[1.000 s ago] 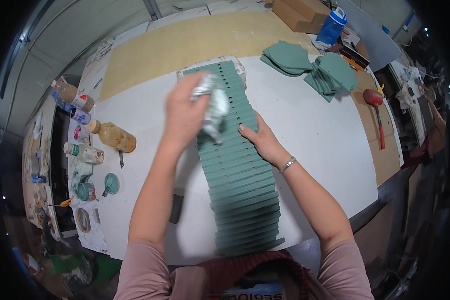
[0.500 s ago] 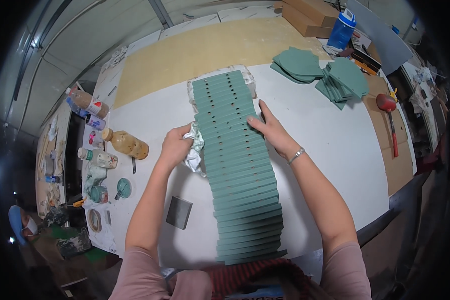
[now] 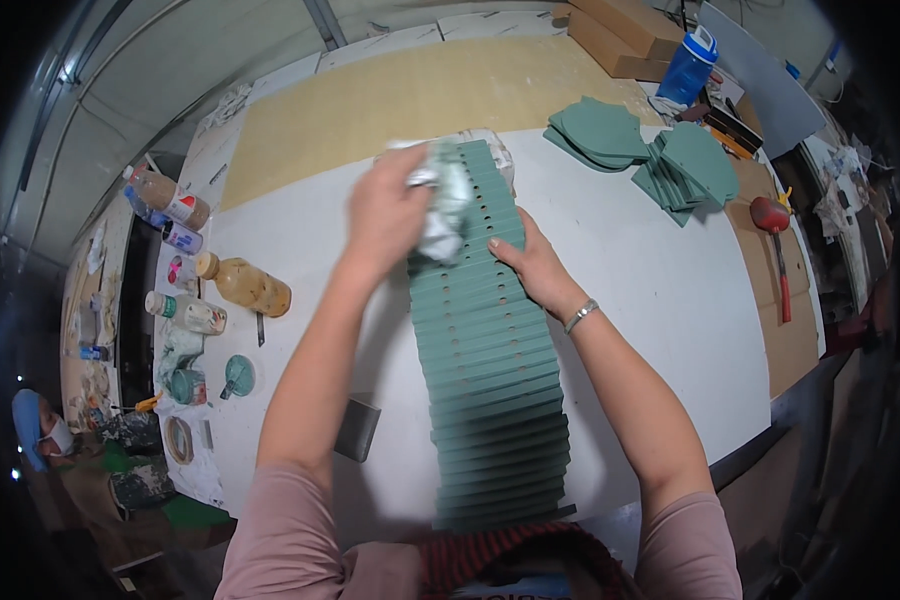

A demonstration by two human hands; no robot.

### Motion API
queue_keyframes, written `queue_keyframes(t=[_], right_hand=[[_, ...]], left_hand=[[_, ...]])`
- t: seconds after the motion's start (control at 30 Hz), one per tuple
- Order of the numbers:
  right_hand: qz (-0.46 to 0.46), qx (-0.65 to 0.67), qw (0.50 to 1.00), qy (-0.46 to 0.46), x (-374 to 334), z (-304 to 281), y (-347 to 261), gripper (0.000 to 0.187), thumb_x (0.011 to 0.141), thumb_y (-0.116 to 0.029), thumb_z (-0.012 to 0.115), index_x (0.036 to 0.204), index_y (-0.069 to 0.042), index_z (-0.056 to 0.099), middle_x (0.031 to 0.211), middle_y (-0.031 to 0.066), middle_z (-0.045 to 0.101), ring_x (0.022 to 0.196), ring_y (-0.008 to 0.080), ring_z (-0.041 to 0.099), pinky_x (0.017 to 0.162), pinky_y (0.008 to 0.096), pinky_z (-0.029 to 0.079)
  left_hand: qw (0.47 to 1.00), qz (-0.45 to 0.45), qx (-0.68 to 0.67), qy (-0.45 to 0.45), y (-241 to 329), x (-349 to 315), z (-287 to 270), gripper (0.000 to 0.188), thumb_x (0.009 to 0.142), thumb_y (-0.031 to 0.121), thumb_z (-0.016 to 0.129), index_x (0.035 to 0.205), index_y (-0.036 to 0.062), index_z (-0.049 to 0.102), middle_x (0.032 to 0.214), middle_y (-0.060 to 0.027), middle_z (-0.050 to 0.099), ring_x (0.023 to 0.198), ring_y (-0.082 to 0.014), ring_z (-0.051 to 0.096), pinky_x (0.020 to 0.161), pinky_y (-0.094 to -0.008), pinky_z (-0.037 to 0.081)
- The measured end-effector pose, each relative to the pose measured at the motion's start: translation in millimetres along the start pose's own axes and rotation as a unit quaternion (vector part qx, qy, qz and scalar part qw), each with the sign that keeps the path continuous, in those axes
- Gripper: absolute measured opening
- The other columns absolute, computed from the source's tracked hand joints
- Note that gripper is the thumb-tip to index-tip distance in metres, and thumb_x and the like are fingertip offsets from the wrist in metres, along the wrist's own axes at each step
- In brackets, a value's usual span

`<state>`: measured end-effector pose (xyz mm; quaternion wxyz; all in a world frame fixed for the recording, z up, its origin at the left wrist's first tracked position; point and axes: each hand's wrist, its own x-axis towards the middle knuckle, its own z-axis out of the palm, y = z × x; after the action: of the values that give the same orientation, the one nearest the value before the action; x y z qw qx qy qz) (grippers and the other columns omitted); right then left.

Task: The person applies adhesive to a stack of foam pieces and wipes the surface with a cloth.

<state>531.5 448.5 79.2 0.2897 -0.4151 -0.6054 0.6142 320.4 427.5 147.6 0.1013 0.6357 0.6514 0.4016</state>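
A long row of overlapping green boards (image 3: 490,350) with small round holes runs away from me down the table. My left hand (image 3: 385,210), blurred by motion, grips a crumpled white cloth (image 3: 445,205) over the far left part of the row, covering some of the holes. My right hand (image 3: 535,262) rests along the row's right edge, its thumb on top of the boards and its fingers stretched along the side. Under the far end a whitish block (image 3: 500,150) shows in part. Beside my left forearm lies a dark grey block (image 3: 358,430), partly hidden by the arm.
Bottles stand at the left, among them one of yellowish liquid (image 3: 245,285), near a small green pot (image 3: 238,375). More green boards (image 3: 685,165) are piled at the far right, by a blue jug (image 3: 688,65). A red mallet (image 3: 772,215) lies on cardboard. A person (image 3: 45,435) is at lower left.
My left hand has moved the cloth from the row's left side up and forward onto the boards' top. The right hand stays at the right edge, almost unmoved.
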Motion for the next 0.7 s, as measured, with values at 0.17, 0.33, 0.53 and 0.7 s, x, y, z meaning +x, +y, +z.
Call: queue_keyframes(t=[0.17,0.33,0.53,0.7], right_hand=[[-0.048,0.028,0.998,-0.019,8.6,-2.4,3.7,0.075,0.097,-0.025,0.064,0.155,0.004,0.027,0.143,0.0238,0.054,0.131,0.0272,0.054,0.111,0.0353,0.041],[-0.029,0.008,0.999,0.027,3.4,-3.3,4.4,0.076,0.096,-0.021,0.065,0.154,0.007,0.025,0.142,0.0265,0.054,0.127,0.029,0.058,0.109,0.0356,0.043],[-0.013,0.059,0.998,0.006,6.7,-0.7,15.1,0.074,0.095,-0.022,0.067,0.153,0.006,0.029,0.14,0.0255,0.056,0.128,0.028,0.057,0.11,0.0357,0.042],[0.011,0.059,0.998,0.033,-8.2,-8.2,4.4,0.084,0.097,-0.036,0.065,0.155,0.008,0.025,0.148,0.029,0.048,0.133,0.0298,0.052,0.11,0.035,0.042]], left_hand=[[0.957,0.249,0.116,-0.096,-13.9,-17.0,36.9,0.035,0.08,0.006,0.061,0.111,0.0148,0.075,0.121,-0.0068,0.07,0.111,-0.0309,0.062,0.091,-0.0408,0.054],[0.956,0.019,0.277,-0.094,-63.6,-44.4,-71.5,0.026,0.078,0.007,0.062,0.097,0.0118,0.078,0.102,-0.0071,0.075,0.094,-0.0295,0.068,0.081,-0.0386,0.056],[0.956,0.262,0.067,-0.113,20.2,-112.4,-24.8,0.043,0.063,-0.005,0.058,0.1,0.0092,0.075,0.108,-0.007,0.071,0.099,-0.0322,0.067,0.088,-0.0408,0.055],[0.968,0.011,0.223,-0.112,-41.6,-143.5,-88.1,0.027,0.069,-0.004,0.061,0.09,0.0043,0.076,0.109,-0.0132,0.073,0.102,-0.0299,0.068,0.089,-0.0356,0.054]])
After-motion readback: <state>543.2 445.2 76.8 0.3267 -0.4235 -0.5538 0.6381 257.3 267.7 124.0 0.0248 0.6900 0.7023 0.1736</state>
